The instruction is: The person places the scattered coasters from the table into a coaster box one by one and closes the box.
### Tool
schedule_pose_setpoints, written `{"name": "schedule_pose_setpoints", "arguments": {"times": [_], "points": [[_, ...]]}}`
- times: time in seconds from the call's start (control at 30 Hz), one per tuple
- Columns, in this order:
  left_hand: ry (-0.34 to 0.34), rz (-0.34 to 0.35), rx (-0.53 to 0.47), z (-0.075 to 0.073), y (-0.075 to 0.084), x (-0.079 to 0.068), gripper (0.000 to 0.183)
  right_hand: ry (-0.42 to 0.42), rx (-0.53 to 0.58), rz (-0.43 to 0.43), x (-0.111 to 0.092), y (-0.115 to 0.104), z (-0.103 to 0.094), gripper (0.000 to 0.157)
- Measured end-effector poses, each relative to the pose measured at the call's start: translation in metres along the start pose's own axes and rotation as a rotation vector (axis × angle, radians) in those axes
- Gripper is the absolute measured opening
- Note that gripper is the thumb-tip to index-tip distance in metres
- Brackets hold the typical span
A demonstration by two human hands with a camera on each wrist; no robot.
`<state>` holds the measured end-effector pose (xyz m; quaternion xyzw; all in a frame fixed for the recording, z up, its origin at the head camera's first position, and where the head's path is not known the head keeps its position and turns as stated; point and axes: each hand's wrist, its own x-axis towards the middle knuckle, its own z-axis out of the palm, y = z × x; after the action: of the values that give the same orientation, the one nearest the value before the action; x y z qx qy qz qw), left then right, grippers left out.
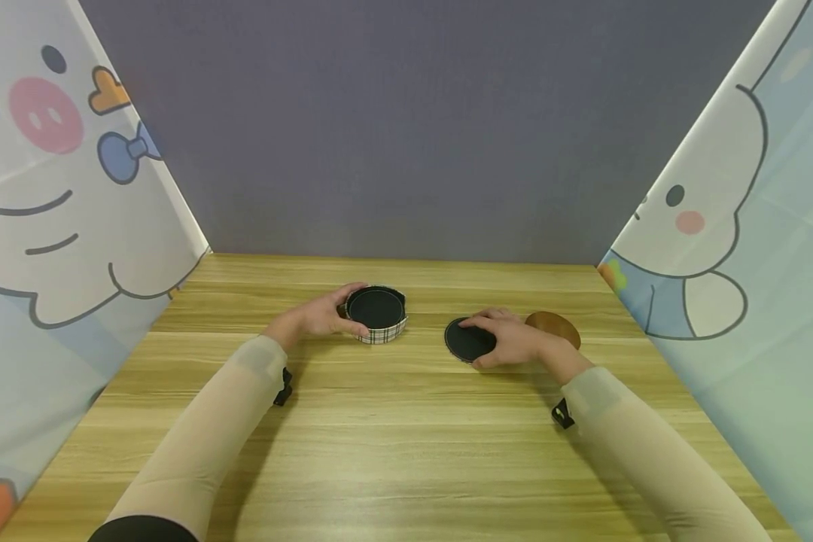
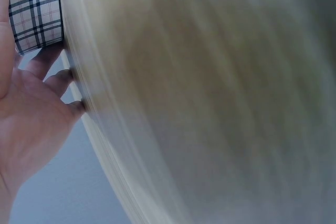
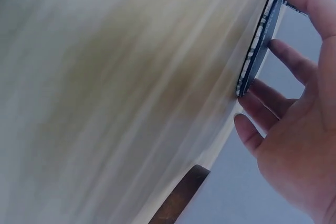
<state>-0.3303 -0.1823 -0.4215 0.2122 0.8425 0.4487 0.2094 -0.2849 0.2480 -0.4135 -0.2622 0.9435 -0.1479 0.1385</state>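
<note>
My left hand (image 1: 323, 315) holds a round holder with a black-and-white plaid side (image 1: 382, 335), thumb at the near side and fingers round the far left. A black disc with a stitched rim (image 1: 376, 307) fills the top of this holder. In the left wrist view the plaid wall (image 2: 35, 11) stands beside the fingers. To the right, a flat round black coaster (image 1: 469, 342) lies on the table under my right hand (image 1: 511, 340). The right wrist view shows thumb and fingertips at opposite edges of the coaster (image 3: 257, 43), whose edge is plaid.
A brown round disc (image 1: 557, 325) lies just right of my right hand, partly hidden behind the wrist. The wood-grain table (image 1: 406, 444) meets a grey wall (image 1: 406, 135) at the back. Cartoon-printed panels (image 1: 725, 248) stand on both sides.
</note>
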Motion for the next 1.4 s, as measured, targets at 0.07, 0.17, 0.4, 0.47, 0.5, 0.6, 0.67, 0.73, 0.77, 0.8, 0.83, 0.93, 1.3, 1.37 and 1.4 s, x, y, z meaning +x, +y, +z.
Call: {"name": "schedule_pose_setpoints", "arguments": {"times": [0.07,0.17,0.4,0.47,0.5,0.6,0.67,0.73,0.77,0.8,0.83,0.93,1.3,1.37,1.4], "points": [[0.001,0.0,0.0,0.0,0.0,0.0,0.115,0.001,0.007,0.004,0.0,0.0,0.0,0.084],[0.001,0.003,0.002,0.0,-0.001,0.001,0.115,0.015,0.006,0.0,0.001,-0.002,0.0,0.083],[0.001,0.012,0.003,-0.001,-0.003,0.002,0.115,0.06,0.029,0.002,0.004,-0.007,0.001,0.083],[0.002,0.011,0.006,0.0,-0.003,0.002,0.116,0.081,0.04,0.011,0.006,-0.008,0.001,0.083],[0.002,0.009,0.002,0.0,-0.002,0.002,0.116,0.094,0.047,0.013,0.007,-0.009,0.001,0.082],[0.001,0.007,-0.008,0.0,-0.002,0.001,0.115,0.145,0.05,-0.005,0.01,-0.012,0.001,0.081],[-0.001,0.007,-0.014,0.0,-0.002,0.001,0.115,0.18,0.048,-0.031,0.013,-0.014,0.001,0.08],[-0.003,0.008,-0.021,0.0,-0.002,0.002,0.114,0.211,0.038,-0.057,0.016,-0.016,0.001,0.08],[-0.003,0.008,-0.022,0.001,-0.002,0.002,0.114,0.224,0.035,-0.065,0.017,-0.017,0.001,0.079],[-0.002,0.009,-0.02,0.001,-0.002,0.002,0.114,0.234,0.034,-0.073,0.018,-0.018,0.001,0.079],[-0.001,0.008,-0.019,0.001,-0.002,0.001,0.114,0.243,0.03,-0.078,0.019,-0.02,0.001,0.079],[0.003,0.008,-0.013,0.001,-0.002,0.001,0.114,0.258,0.026,-0.088,0.022,-0.023,0.0,0.079],[0.008,0.018,-0.012,0.002,-0.004,0.003,0.112,0.243,0.058,-0.107,0.033,-0.036,-0.004,0.08],[0.011,0.017,-0.011,0.002,-0.004,0.003,0.112,0.252,0.05,-0.115,0.037,-0.039,-0.005,0.08],[0.01,0.019,-0.011,0.002,-0.003,0.003,0.112,0.259,0.047,-0.12,0.039,-0.04,-0.006,0.08]]}}
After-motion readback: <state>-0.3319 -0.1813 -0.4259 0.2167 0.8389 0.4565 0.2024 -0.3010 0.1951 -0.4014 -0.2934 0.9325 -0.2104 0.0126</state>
